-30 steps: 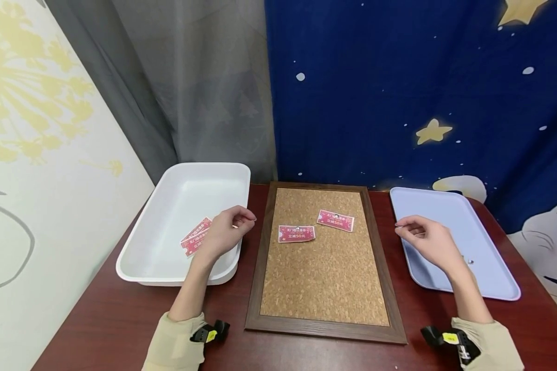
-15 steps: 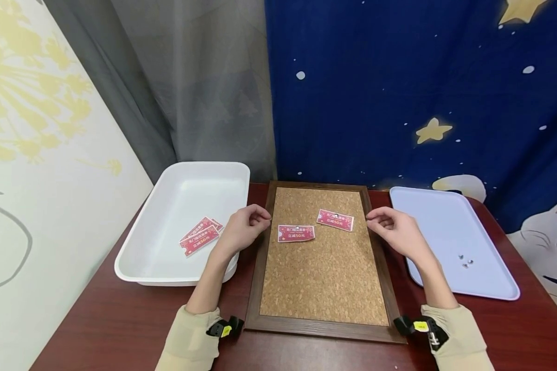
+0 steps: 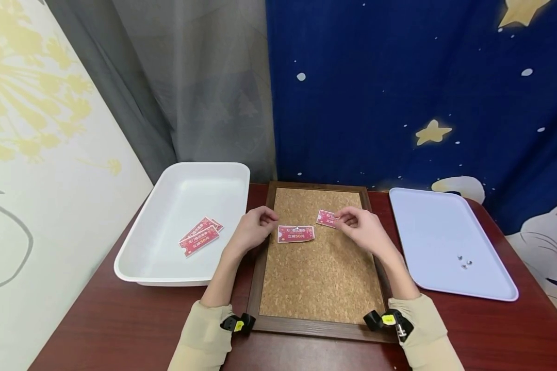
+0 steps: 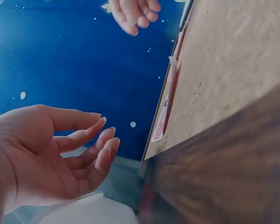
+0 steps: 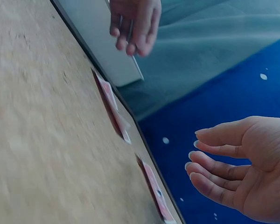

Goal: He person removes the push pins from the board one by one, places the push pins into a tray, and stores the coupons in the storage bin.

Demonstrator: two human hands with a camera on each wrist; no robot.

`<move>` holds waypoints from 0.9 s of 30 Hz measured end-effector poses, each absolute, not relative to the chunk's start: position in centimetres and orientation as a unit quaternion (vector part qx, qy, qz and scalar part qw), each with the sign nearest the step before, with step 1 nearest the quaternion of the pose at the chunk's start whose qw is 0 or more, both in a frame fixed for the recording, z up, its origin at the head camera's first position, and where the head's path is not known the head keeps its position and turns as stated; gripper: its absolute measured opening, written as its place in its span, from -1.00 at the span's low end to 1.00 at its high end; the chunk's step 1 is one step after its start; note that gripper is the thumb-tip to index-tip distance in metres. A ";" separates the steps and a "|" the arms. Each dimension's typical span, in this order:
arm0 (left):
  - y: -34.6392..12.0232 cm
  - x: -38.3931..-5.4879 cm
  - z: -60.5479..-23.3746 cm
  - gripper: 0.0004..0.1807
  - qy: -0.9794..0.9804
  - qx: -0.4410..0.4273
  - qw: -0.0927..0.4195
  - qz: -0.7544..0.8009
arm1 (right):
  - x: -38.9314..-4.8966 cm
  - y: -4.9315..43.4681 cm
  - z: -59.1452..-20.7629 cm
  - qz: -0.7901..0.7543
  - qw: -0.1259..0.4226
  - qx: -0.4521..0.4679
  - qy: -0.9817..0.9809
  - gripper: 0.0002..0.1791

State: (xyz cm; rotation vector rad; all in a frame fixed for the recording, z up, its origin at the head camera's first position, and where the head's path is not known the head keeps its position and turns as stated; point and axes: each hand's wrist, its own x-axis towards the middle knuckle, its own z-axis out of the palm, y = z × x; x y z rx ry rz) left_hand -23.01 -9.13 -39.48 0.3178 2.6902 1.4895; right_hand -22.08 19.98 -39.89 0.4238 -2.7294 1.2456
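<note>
Two pink paper coupons lie on a wood-framed corkboard [image 3: 322, 283]. A small pin head shows on the left coupon [image 3: 293, 236], whose right end lifts a little from the cork. My right hand [image 3: 364, 230] hovers over the right coupon [image 3: 324, 217] and hides much of it in the head view. The right wrist view shows that hand [image 5: 252, 168] apart from the board, fingers loosely bent, holding nothing. Above the board's left frame is my left hand [image 3: 252, 230], close to the left coupon. Its fingers [image 4: 86, 170] are relaxed, with nothing between them.
A white tub [image 3: 167, 216] at the left holds several overlapping pink coupons [image 3: 200, 240]. To the right, a pale blue tray [image 3: 441, 221] bears several small silver pins [image 3: 464, 265]. Curtains [image 3: 390, 93] hang behind the dark red table [image 3: 88, 324].
Both hands have moved inward, the left from the white tub and the right from the blue tray, to over the corkboard. The coupons on the board have stayed put.
</note>
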 end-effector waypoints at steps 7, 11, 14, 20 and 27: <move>-8.3 -23.6 -40.3 -0.91 0.873 0.085 0.036 0.478 | -23.0 16.7 -40.5 0.444 0.024 0.167 -0.880 -0.80; -7.9 -23.8 -40.5 -0.90 0.877 0.079 0.040 0.473 | -23.6 15.2 -41.1 0.444 0.017 0.178 -0.878 -0.81; -7.7 -23.9 -40.6 -0.90 0.881 0.075 0.044 0.466 | -23.9 14.5 -41.5 0.444 0.013 0.190 -0.876 -0.82; -7.4 -24.3 -41.0 -0.86 0.894 0.087 0.067 0.435 | -24.3 13.5 -42.3 0.424 -0.002 0.203 -0.883 -0.82; -7.7 -24.4 -41.2 -0.78 0.901 0.107 0.087 0.411 | -25.0 12.7 -43.6 0.412 -0.010 0.216 -0.885 -0.84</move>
